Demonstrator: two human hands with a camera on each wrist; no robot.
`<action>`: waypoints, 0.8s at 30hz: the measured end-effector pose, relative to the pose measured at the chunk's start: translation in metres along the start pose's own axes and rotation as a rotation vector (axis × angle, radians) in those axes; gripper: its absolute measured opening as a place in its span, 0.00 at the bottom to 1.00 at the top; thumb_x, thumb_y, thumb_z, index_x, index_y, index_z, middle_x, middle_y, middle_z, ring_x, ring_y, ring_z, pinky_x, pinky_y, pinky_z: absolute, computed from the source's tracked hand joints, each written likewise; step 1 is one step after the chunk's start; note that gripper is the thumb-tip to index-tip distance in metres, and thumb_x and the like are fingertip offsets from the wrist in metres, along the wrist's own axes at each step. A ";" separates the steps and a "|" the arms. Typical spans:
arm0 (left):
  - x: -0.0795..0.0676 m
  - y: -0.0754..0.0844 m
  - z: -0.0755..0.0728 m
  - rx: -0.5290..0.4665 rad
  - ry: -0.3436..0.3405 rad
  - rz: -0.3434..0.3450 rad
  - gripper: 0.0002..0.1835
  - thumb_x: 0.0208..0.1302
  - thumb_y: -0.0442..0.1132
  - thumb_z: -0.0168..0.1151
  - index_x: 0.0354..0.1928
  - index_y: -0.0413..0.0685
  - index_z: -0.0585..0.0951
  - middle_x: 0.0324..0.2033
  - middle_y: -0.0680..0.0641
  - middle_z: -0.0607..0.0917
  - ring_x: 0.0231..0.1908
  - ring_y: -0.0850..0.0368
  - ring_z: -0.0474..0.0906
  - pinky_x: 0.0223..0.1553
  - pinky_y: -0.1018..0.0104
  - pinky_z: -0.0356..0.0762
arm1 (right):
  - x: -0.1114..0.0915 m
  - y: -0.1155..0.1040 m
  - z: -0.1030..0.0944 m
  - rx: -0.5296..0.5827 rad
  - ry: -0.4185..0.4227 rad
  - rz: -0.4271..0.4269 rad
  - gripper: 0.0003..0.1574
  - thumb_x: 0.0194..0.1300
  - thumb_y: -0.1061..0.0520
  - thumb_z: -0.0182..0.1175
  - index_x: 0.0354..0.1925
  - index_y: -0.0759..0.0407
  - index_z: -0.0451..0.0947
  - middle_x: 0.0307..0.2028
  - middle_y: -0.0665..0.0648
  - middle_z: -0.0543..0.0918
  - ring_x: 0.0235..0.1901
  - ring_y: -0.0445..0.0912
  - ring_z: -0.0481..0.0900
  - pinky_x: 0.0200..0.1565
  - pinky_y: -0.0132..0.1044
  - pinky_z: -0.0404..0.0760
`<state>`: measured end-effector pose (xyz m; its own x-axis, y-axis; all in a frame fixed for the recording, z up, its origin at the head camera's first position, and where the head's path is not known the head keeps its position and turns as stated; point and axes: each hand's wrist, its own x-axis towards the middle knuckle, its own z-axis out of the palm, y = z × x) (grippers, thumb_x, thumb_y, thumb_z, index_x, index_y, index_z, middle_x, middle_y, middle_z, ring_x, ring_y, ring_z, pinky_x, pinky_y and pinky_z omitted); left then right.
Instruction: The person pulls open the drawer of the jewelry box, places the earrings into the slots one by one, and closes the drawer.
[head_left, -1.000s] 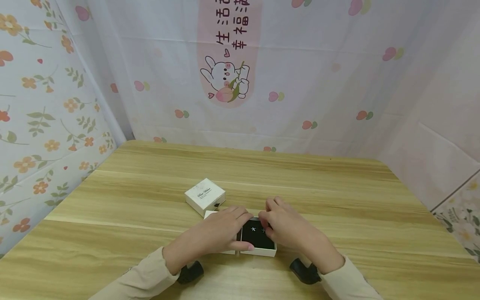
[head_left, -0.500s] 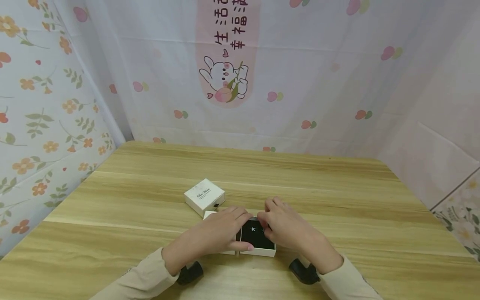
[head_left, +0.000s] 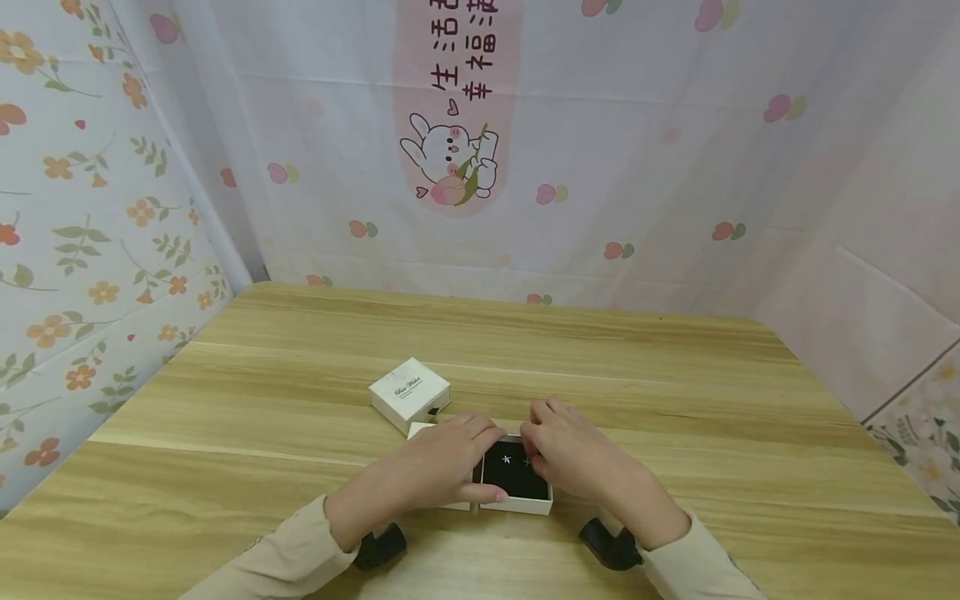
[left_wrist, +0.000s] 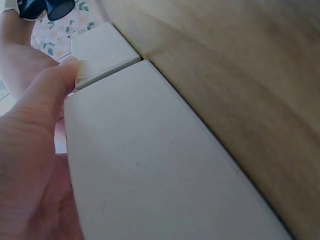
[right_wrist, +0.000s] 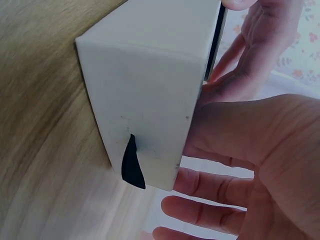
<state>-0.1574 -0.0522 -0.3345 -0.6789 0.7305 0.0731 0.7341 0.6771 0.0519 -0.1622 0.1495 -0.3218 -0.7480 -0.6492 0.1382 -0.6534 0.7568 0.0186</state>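
Observation:
A white drawer-style gift box (head_left: 517, 505) lies pulled out on the table, with a black insert (head_left: 516, 481) inside its tray. On the insert sits a small silver star-shaped stud (head_left: 507, 459), and a second, dimmer star (head_left: 527, 461) shows beside the right fingertips. My left hand (head_left: 450, 458) spans the join of sleeve and tray and grips it, thumb at the near wall and fingers at the far one. My right hand (head_left: 570, 446) reaches over the tray's right end, its thumb (right_wrist: 225, 130) inside the rim. What its fingertips pinch there is hidden; I cannot tell.
Behind the left hand stands a second white box (head_left: 409, 392) with printed lettering, shut. A black ribbon tab (right_wrist: 132, 165) hangs from the tray's end wall. Black wrist-camera mounts (head_left: 609, 543) sit under both wrists. A patterned curtain (head_left: 585, 150) closes off the table's back edge.
Right fingertips have shifted very slightly at the tray's right end. Otherwise the left hand, both boxes and the stud stay where they were.

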 end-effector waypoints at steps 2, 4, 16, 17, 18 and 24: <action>0.000 0.000 0.000 0.001 -0.004 -0.001 0.36 0.61 0.65 0.51 0.61 0.45 0.70 0.56 0.49 0.74 0.58 0.56 0.69 0.58 0.63 0.69 | 0.000 0.001 0.000 0.002 0.005 -0.007 0.14 0.53 0.63 0.64 0.21 0.52 0.69 0.26 0.47 0.66 0.33 0.42 0.63 0.36 0.36 0.69; 0.000 0.000 0.000 0.006 -0.007 -0.001 0.37 0.61 0.65 0.50 0.61 0.45 0.70 0.57 0.49 0.74 0.58 0.56 0.68 0.59 0.63 0.69 | -0.001 0.001 -0.001 0.011 0.005 -0.010 0.14 0.54 0.63 0.64 0.21 0.52 0.70 0.26 0.46 0.66 0.32 0.42 0.63 0.35 0.35 0.69; 0.000 0.000 0.001 0.010 0.002 -0.006 0.37 0.60 0.66 0.51 0.61 0.45 0.70 0.56 0.50 0.74 0.58 0.56 0.69 0.56 0.62 0.71 | -0.004 0.005 -0.018 0.147 -0.041 0.030 0.18 0.64 0.51 0.58 0.45 0.64 0.74 0.42 0.57 0.75 0.37 0.46 0.73 0.41 0.40 0.76; 0.000 0.000 0.001 0.010 0.003 -0.007 0.37 0.60 0.66 0.50 0.61 0.45 0.69 0.56 0.49 0.74 0.58 0.56 0.69 0.56 0.62 0.71 | -0.004 0.005 -0.020 0.172 -0.072 0.047 0.23 0.65 0.48 0.57 0.49 0.65 0.73 0.44 0.58 0.75 0.38 0.47 0.74 0.43 0.41 0.76; -0.001 0.000 0.001 0.010 0.003 -0.009 0.37 0.60 0.66 0.51 0.61 0.45 0.69 0.56 0.49 0.74 0.58 0.56 0.69 0.56 0.62 0.71 | -0.005 0.005 -0.021 0.192 -0.107 0.064 0.28 0.64 0.45 0.57 0.52 0.66 0.72 0.46 0.58 0.75 0.40 0.47 0.74 0.44 0.42 0.76; -0.001 0.000 0.001 0.030 0.010 -0.009 0.37 0.60 0.66 0.50 0.61 0.45 0.70 0.56 0.49 0.74 0.58 0.56 0.69 0.56 0.62 0.71 | -0.008 0.003 -0.029 0.282 -0.273 0.146 0.57 0.46 0.29 0.62 0.63 0.66 0.65 0.51 0.56 0.72 0.44 0.46 0.73 0.48 0.42 0.74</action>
<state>-0.1567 -0.0524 -0.3356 -0.6852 0.7236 0.0831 0.7272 0.6860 0.0226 -0.1547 0.1597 -0.2946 -0.8137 -0.5619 -0.1490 -0.5165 0.8164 -0.2584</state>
